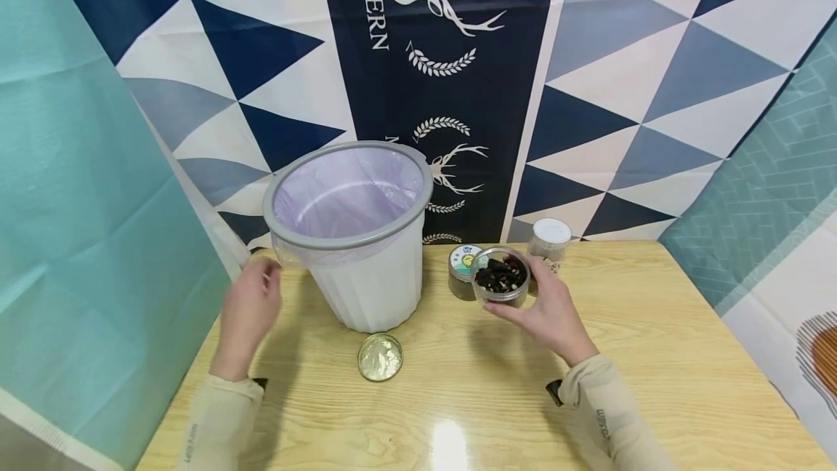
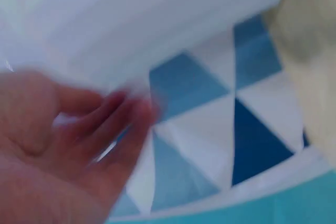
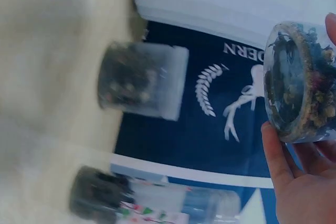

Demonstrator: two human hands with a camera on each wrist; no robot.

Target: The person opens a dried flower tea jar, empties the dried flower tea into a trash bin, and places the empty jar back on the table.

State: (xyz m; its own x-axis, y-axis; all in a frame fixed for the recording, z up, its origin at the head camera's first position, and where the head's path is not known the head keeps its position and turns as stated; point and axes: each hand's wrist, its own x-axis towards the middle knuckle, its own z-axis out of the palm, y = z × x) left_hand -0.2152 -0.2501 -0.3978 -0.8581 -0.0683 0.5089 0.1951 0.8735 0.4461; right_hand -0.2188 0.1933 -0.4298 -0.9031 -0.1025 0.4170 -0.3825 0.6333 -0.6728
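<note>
My right hand (image 1: 546, 311) grips an open clear plastic jar (image 1: 516, 299) around its side, held up over the table and tilted so its mouth faces me. Dark, dried, crumbly pieces (image 1: 500, 275) lie inside it. In the right wrist view the jar (image 3: 294, 82) is seen from its base, with fingers (image 3: 281, 156) along its wall. Beside the bin's left side, my left hand (image 1: 251, 311) is raised with loosely bent fingers and nothing visible in them; it is blurred in the left wrist view. A round, shiny lid (image 1: 380, 357) lies on the table.
A white bin (image 1: 373, 289) with a grey rim and purple liner bag (image 1: 346, 198) stands at the back left. Behind the held jar are a jar with a printed lid (image 1: 463, 267) and a taller white-capped jar (image 1: 551, 242). Patterned cloth (image 1: 615, 93) hangs behind the wooden table (image 1: 654, 355).
</note>
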